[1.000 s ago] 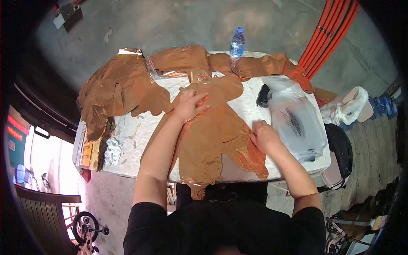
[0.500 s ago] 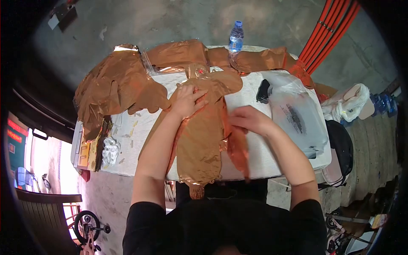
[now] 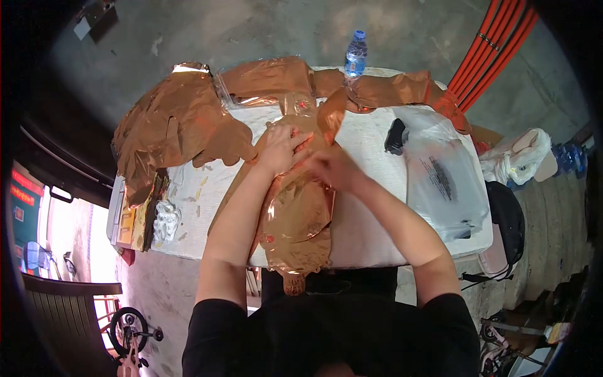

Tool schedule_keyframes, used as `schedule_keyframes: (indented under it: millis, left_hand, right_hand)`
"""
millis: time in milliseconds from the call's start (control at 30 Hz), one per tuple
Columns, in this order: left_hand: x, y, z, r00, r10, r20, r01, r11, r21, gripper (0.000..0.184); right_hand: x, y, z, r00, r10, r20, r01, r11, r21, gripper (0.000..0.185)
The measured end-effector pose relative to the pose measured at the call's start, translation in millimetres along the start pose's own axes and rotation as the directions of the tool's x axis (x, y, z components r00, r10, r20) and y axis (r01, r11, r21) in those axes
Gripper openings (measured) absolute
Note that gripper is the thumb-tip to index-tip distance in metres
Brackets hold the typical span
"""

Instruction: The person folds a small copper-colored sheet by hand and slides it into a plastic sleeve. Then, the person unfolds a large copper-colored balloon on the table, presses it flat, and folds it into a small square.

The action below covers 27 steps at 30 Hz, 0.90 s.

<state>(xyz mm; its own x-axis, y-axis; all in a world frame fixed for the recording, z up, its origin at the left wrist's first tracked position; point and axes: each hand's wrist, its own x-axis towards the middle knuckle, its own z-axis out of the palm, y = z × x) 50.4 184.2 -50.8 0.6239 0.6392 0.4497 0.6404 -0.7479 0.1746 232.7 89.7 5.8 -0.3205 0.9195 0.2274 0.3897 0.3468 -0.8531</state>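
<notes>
A flat, copper-coloured foil balloon [image 3: 295, 220] lies lengthwise before me, its narrow neck hanging past the table's near edge. My left hand [image 3: 281, 151] presses on its upper part, fingers spread and stretched out. Close beside it, my right hand [image 3: 336, 169] is over the folded right side of the balloon. Motion smears its fingers, so their grip cannot be made out. A flap of foil stands up above my right hand. Another flat copper foil balloon [image 3: 182, 119] lies at the left, and more copper foil [image 3: 267, 81] runs along the far edge.
A water bottle [image 3: 356, 55] stands at the far edge of the white table [image 3: 370, 220]. On the right lie a clear plastic bag [image 3: 443, 176] and a small black object [image 3: 394, 136]. Crumpled white material [image 3: 166, 221] is at the left. Orange-red pipes [image 3: 499, 53] rise beyond the table.
My right hand has moved left with the balloon's right side, which is now folded inward over its middle. My left hand stays on the foil. The upper right flap has tipped up.
</notes>
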Motion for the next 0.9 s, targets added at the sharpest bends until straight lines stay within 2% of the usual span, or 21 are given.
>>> schedule_keyframes:
  millis: [67,100,167,200,267,300,333,367,400,467,500,567,600,667,700,733,767,800,833,867,900]
  left_hand:
    - [1.6,5.0,-6.0,0.998,-0.038,0.042,0.039,0.999,-0.014,0.043]
    - [2.7,6.5,-7.9,0.994,-0.070,0.088,0.072,0.997,-0.021,0.043]
    - [3.5,4.7,-6.1,0.993,-0.071,0.094,0.073,0.997,-0.018,0.045]
    - [2.9,4.1,-6.0,0.992,-0.072,0.105,0.074,0.997,-0.016,0.047]
    - [1.3,3.7,-5.1,0.995,-0.060,0.081,0.061,0.998,-0.003,0.046]
    - [1.7,4.8,-5.2,0.997,-0.041,0.058,0.040,0.999,0.010,0.044]
    - [2.7,5.4,-5.7,0.997,-0.040,0.059,0.040,0.999,0.009,0.044]
    - [2.6,6.0,-6.3,0.996,-0.052,0.066,0.052,0.999,-0.001,0.043]
    - [2.2,6.3,-6.4,0.995,-0.063,0.074,0.064,0.998,-0.010,0.043]
    - [2.2,6.4,-7.0,0.995,-0.062,0.079,0.063,0.998,-0.010,0.043]
    - [2.3,6.1,-6.6,0.995,-0.063,0.082,0.064,0.998,-0.012,0.043]
    - [1.5,4.5,-5.2,0.996,-0.055,0.072,0.056,0.998,-0.022,0.042]
    - [1.3,3.5,-3.8,0.997,-0.049,0.061,0.051,0.998,-0.031,0.041]
    - [0.1,0.2,-1.1,0.995,-0.054,0.080,0.057,0.998,-0.028,0.041]
    - [1.2,-0.3,-2.0,0.993,-0.067,0.097,0.069,0.997,-0.023,0.040]
    - [3.8,-0.9,-2.1,0.993,-0.064,0.097,0.067,0.998,-0.020,0.040]
    - [6.6,-1.7,-1.4,0.971,-0.118,0.208,0.116,0.993,0.021,0.039]
    - [6.8,-2.0,-1.7,0.933,-0.176,0.315,0.164,0.984,0.066,0.038]
    - [5.6,-1.1,-4.6,0.932,-0.180,0.316,0.168,0.984,0.066,0.038]
    - [4.0,-0.4,-7.3,0.955,-0.139,0.262,0.145,0.989,-0.003,0.038]
    - [2.1,1.2,-10.2,0.973,-0.103,0.205,0.119,0.990,-0.070,0.038]
  right_hand:
    - [3.2,39.2,-11.2,0.932,-0.143,-0.332,0.083,0.978,-0.189,0.015]
    - [4.0,45.0,-18.2,0.933,-0.143,-0.331,0.082,0.978,-0.191,0.015]
    - [6.3,56.4,-27.0,0.859,-0.123,-0.497,-0.066,0.936,-0.347,0.019]
    - [5.5,58.8,-27.9,0.861,-0.123,-0.494,-0.065,0.936,-0.346,0.019]
    - [3.0,64.0,-28.5,0.914,-0.139,-0.382,-0.196,0.673,-0.714,0.018]
    - [2.2,67.0,-25.7,0.914,-0.136,-0.382,-0.198,0.672,-0.714,0.018]
    - [3.2,69.9,-20.7,0.912,-0.215,-0.349,-0.100,0.710,-0.697,0.017]
    - [3.9,72.8,-14.8,0.901,-0.293,-0.319,0.001,0.739,-0.674,0.025]
    - [4.8,70.4,-7.7,0.901,-0.290,-0.321,-0.001,0.740,-0.672,0.025]
    - [9.6,60.7,5.8,0.870,-0.346,-0.352,-0.003,0.710,-0.704,0.050]
    - [13.5,55.8,6.3,0.868,-0.345,-0.356,-0.006,0.711,-0.704,0.050]
    - [20.6,46.7,4.5,0.987,-0.009,-0.163,-0.042,0.950,-0.309,0.071]
    - [22.7,46.4,9.7,0.985,-0.006,-0.170,-0.047,0.950,-0.308,0.071]
    - [29.6,48.5,22.9,0.967,-0.207,-0.150,0.182,0.969,-0.166,0.067]
    - [28.9,49.0,28.7,0.966,-0.209,-0.155,0.183,0.969,-0.166,0.067]
    - [24.6,49.4,36.3,0.922,-0.358,-0.145,0.288,0.888,-0.358,0.065]
    - [21.6,50.7,41.4,0.863,-0.495,-0.102,0.372,0.759,-0.534,0.064]
    - [20.0,45.6,40.8,0.863,-0.495,-0.101,0.374,0.760,-0.532,0.064]
    - [17.6,33.0,35.7,0.857,-0.508,-0.081,0.425,0.788,-0.445,0.058]
    - [14.5,20.4,29.3,0.851,-0.522,-0.060,0.471,0.809,-0.352,0.053]
    - [9.1,5.0,19.4,0.853,-0.519,-0.052,0.472,0.810,-0.348,0.053]
